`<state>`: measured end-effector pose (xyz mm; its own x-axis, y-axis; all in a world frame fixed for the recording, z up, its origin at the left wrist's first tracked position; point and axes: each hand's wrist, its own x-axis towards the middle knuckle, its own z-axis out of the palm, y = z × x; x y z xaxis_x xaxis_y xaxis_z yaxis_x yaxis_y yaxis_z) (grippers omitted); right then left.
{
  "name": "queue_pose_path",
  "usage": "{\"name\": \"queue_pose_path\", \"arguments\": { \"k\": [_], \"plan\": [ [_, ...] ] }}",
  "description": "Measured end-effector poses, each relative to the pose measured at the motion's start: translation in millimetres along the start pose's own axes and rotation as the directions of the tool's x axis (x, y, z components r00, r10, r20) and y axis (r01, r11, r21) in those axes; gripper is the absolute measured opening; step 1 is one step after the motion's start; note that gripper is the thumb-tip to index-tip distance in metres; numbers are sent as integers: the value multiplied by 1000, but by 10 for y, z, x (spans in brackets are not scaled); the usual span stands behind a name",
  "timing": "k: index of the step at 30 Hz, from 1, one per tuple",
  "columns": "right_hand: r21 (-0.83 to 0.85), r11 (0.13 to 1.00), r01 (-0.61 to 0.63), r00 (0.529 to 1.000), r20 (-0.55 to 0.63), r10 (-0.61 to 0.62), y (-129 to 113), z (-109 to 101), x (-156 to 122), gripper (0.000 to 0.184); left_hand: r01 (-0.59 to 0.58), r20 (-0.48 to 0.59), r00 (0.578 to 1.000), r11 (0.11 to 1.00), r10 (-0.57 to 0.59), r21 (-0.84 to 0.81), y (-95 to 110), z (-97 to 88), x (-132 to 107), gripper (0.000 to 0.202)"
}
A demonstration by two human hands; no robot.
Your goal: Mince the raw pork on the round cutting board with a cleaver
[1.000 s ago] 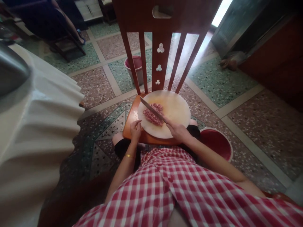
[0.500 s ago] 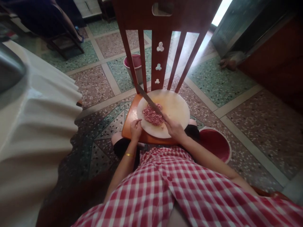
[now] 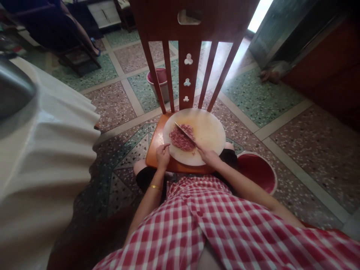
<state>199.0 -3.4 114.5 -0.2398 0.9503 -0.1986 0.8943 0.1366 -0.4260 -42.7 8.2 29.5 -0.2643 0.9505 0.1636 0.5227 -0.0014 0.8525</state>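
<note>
Head view: right hand clamped around a knife over minced meat on a round board; left hand, grip unclear; near bucket and far bucket show red interiors.

- Dim room; white glare from a gap, far right
- Pale sheen on the floor near it
- Dark shadow below the tablecloth, left
- Edges stretched, detail soft

top: red-and-white checked shirt, red buttons | gold left-wrist bangle | black legwear
</note>
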Motion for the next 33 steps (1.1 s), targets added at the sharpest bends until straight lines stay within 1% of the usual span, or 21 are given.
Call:
{"name": "queue_pose_path", "arguments": {
  "k": [1, 2, 5, 6, 7, 8, 10, 12, 13, 15, 17, 18, 19, 21, 23, 24, 25, 29, 30, 31, 33],
  "plan": [
    [6, 1000, -10, 1000, 13, 10, 19, -19, -16, 46, 4, 3, 1000, 1000, -4, 0, 5, -9, 0, 24],
    [24, 1000, 2, 1000, -12, -2, 23, -56, -37, 46, 13, 7, 1000, 1000, -13, -2, 7, -16, 2, 24],
    [87, 987, 136, 975, -187, -118, -42, -165, -75, 49, 46, 4, 999, 999, -46, -14, 4, -18, 6, 24],
    [92, 981, 172, 962, -231, -147, -69, -162, -72, 50, 49, 2, 999, 999, -49, -18, 6, -12, 6, 24],
    [83, 981, 178, 959, -240, -153, -85, -133, -64, 50, 46, 1, 999, 999, -46, -19, 10, -6, 4, 24],
    [62, 986, 155, 968, -209, -139, -85, -84, -53, 50, 37, 0, 999, 999, -37, -18, 14, 0, 0, 24],
    [3, 998, 62, 995, -80, -62, -44, 19, -37, 49, 15, 3, 1000, 1000, -15, -14, 20, 3, -7, 24],
    [-26, 1000, 1, 1000, 8, -1, 10, 46, -39, 47, 5, 9, 1000, 1000, -5, -9, 17, -4, -11, 24],
    [-12, 1000, 7, 1000, -2, -7, 23, 19, -46, 47, 6, 8, 1000, 1000, -6, -8, 13, -8, -10, 24],
    [40, 996, 82, 991, -108, -78, 6, -79, -62, 48, 19, 6, 1000, 1000, -19, -15, 13, -10, -8, 24],
    [77, 982, 170, 963, -226, -149, -45, -147, -64, 49, 38, -1, 999, 999, -38, -25, 31, 1, -8, 24],
    [80, 980, 185, 955, -250, -160, -66, -145, -61, 49, 43, 1, 999, 999, -43, -29, 47, 10, -10, 24],
    [73, 982, 174, 960, -233, -152, -75, -121, -56, 49, 41, 7, 999, 999, -41, -29, 65, 19, -13, 24],
    [33, 995, 97, 990, -109, -93, -55, -41, -51, 48, 24, 12, 1000, 999, -24, -22, 96, 32, -22, 24],
    [-3, 1000, 28, 1000, 8, -28, -10, -5, -60, 47, 10, 16, 1000, 1000, -10, -13, 105, 35, -26, 24],
    [2, 1000, 21, 1000, 20, -21, 5, -23, -67, 47, 13, 18, 1000, 1000, -13, -12, 100, 34, -24, 24],
    [22, 999, 35, 999, -6, -35, 10, -63, -73, 47, 21, 20, 1000, 1000, -21, -13, 91, 34, -21, 24],
    [85, 986, 143, 968, -219, -122, -50, -202, -31, 50, 51, 12, 999, 999, -51, -15, 67, 47, -6, 24],
    [74, 989, 130, 968, -223, -111, -55, -183, -3, 50, 49, 11, 999, 999, -49, -14, 70, 51, -6, 24],
    [58, 993, 100, 978, -189, -87, -44, -139, 29, 50, 44, 11, 999, 999, -43, -13, 73, 52, -7, 24],
    [29, 999, 23, 998, -63, -21, 29, -24, 87, 50, 21, 17, 1000, 1000, -21, -9, 74, 46, -11, 23]
  ]
}}
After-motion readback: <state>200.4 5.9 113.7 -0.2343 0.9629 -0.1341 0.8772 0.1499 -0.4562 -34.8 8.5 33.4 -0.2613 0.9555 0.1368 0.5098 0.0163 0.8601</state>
